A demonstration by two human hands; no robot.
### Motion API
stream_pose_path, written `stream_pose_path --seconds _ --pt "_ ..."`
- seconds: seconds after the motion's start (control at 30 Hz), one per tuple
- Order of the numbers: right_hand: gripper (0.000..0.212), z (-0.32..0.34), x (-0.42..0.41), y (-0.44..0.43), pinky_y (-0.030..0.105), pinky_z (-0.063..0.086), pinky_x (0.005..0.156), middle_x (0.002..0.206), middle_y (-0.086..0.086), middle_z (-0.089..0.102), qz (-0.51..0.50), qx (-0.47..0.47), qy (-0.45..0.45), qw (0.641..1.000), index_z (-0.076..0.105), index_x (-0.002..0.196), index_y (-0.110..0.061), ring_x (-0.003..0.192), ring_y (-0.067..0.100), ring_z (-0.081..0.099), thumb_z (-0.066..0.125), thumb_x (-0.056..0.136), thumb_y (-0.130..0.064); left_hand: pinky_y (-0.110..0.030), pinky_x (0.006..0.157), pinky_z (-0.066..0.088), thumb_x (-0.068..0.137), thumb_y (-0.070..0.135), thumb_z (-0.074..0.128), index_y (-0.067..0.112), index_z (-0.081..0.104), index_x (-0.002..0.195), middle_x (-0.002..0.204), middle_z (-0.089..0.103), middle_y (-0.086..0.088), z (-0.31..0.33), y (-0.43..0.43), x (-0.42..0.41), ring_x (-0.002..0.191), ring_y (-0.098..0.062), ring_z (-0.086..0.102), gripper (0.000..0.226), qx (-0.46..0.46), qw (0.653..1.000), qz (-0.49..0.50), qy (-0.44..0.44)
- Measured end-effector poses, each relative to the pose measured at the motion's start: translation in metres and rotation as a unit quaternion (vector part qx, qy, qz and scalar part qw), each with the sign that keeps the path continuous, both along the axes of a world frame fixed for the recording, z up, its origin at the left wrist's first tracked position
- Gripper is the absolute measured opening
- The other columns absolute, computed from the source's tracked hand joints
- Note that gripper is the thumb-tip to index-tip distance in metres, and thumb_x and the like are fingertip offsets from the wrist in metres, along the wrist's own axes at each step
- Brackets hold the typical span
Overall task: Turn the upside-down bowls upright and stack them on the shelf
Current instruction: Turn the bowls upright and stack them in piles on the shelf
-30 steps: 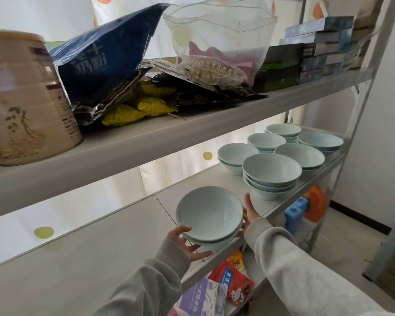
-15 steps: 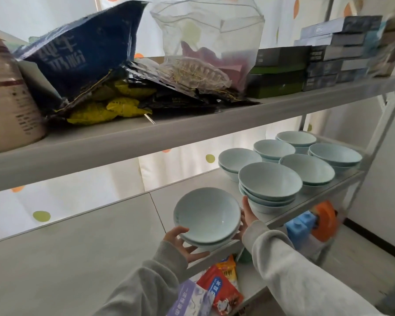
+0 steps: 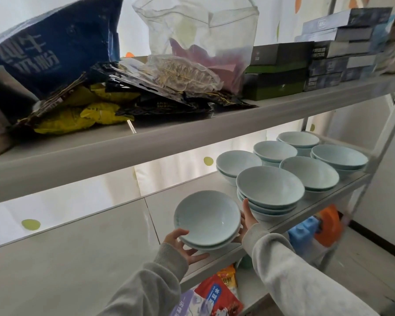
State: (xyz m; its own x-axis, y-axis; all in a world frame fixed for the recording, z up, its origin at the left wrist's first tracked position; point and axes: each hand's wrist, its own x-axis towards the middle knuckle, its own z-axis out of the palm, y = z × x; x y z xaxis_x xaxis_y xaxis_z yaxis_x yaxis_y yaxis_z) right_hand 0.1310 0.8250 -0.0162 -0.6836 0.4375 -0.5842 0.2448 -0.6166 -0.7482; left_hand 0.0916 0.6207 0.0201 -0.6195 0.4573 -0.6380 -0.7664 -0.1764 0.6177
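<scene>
Two pale blue bowls [image 3: 206,218], nested and upright, sit near the front edge of the middle shelf [image 3: 78,258]. My left hand [image 3: 185,246] cups their lower left side. My right hand [image 3: 246,221] presses against their right side. Just to the right stands a taller stack of upright bowls [image 3: 269,190]. Several more upright stacks [image 3: 309,173] fill the shelf's right end, up to the far corner bowl [image 3: 298,140]. I see no upside-down bowl.
The upper shelf [image 3: 146,144] overhangs close above, loaded with a blue bag [image 3: 55,51], yellow packets, a clear bag [image 3: 203,35] and stacked boxes [image 3: 328,53]. Snack packets [image 3: 217,297] and blue and orange items [image 3: 326,224] lie on lower levels. A metal post [image 3: 383,142] frames the right end.
The camera view has drifted rightwards and slightly up. Both hands stay on the nested bowls at the same spot on the shelf.
</scene>
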Motion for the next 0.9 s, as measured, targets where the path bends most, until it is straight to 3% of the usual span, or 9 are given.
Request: stream_pose_path --seconds 0.13,0.23,0.3,0.33,0.47,0.63,0.8,0.9 --pt "0.132 -0.014 -0.013 0.01 0.065 0.045 0.088 0.138 0.012 0.048 -0.016 -0.014 -0.001 1.0 0.045 0.136 -0.022 0.121 0.042 0.048 0.067 0.021 -0.083 -0.064 0.095 0.038 0.082 0.003 0.046 0.023 0.03 0.12 0.103 0.045 -0.014 0.001 0.007 -0.016 0.093 -0.044 0.048 0.045 0.006 1.0 -0.007 -0.006" --pt "0.129 -0.022 -0.025 0.018 0.065 0.046 0.086 0.133 0.012 0.052 -0.038 -0.007 0.003 0.999 0.047 0.134 -0.023 0.117 0.041 0.051 0.067 0.022 -0.083 -0.063 0.095 0.039 0.083 0.003 0.046 0.016 0.032 0.119 0.103 0.046 -0.014 0.003 0.011 -0.027 0.092 -0.043 0.049 0.041 0.011 1.0 -0.021 -0.006" --pt "0.129 -0.027 -0.032 0.021 0.065 0.045 0.089 0.113 0.014 0.065 -0.037 -0.001 -0.002 0.999 0.049 0.133 -0.023 0.107 0.039 0.056 0.064 0.022 -0.087 -0.063 0.091 0.04 0.084 0.003 0.046 0.014 0.032 0.12 0.102 0.046 -0.014 0.004 0.012 -0.034 0.092 -0.042 0.049 0.04 0.017 0.999 -0.028 -0.006" --pt "0.126 -0.025 -0.034 0.021 0.065 0.044 0.09 0.105 0.014 0.068 -0.034 0.0 -0.004 0.999 0.051 0.132 -0.022 0.103 0.038 0.058 0.061 0.025 -0.088 -0.063 0.091 0.039 0.085 0.003 0.045 0.013 0.032 0.12 0.102 0.046 -0.015 0.003 0.012 -0.037 0.092 -0.042 0.049 0.039 0.02 0.999 -0.034 -0.006" --pt "0.108 -0.012 -0.04 0.014 0.06 0.046 0.092 0.135 0.013 0.052 -0.049 -0.017 -0.002 0.999 0.047 0.135 -0.02 0.119 0.038 0.052 0.051 0.05 -0.087 -0.062 0.092 0.039 0.086 0.002 0.044 0.012 0.032 0.119 0.101 0.046 -0.015 0.003 0.013 -0.051 0.091 -0.042 0.049 0.037 0.026 0.999 -0.046 -0.008" --pt "0.096 -0.011 -0.048 0.015 0.057 0.045 0.097 0.138 0.011 0.049 -0.069 -0.033 0.009 0.997 0.046 0.136 -0.019 0.123 0.036 0.049 0.049 0.063 -0.082 -0.063 0.096 0.038 0.086 0.002 0.043 0.013 0.032 0.118 0.101 0.046 -0.014 0.004 0.017 -0.063 0.092 -0.041 0.05 0.036 0.017 0.998 -0.061 -0.005" --pt "0.134 -0.022 -0.061 0.021 0.06 0.044 0.095 0.128 0.012 0.058 -0.086 0.0 -0.008 0.996 0.056 0.125 -0.021 0.116 0.036 0.056 0.065 0.008 -0.086 -0.061 0.102 0.036 0.085 0.003 0.046 0.013 0.031 0.118 0.101 0.046 -0.015 0.004 0.022 -0.07 0.091 -0.041 0.05 0.038 0.005 0.998 -0.063 -0.008" --pt "0.13 -0.042 -0.071 0.033 0.061 0.044 0.094 0.128 0.013 0.058 -0.082 0.019 -0.03 0.996 0.055 0.124 -0.022 0.114 0.038 0.057 0.063 0.012 -0.089 -0.06 0.103 0.036 0.085 0.003 0.046 0.012 0.031 0.118 0.1 0.046 -0.016 0.004 0.024 -0.074 0.09 -0.042 0.05 0.037 0.0 0.998 -0.063 -0.012"
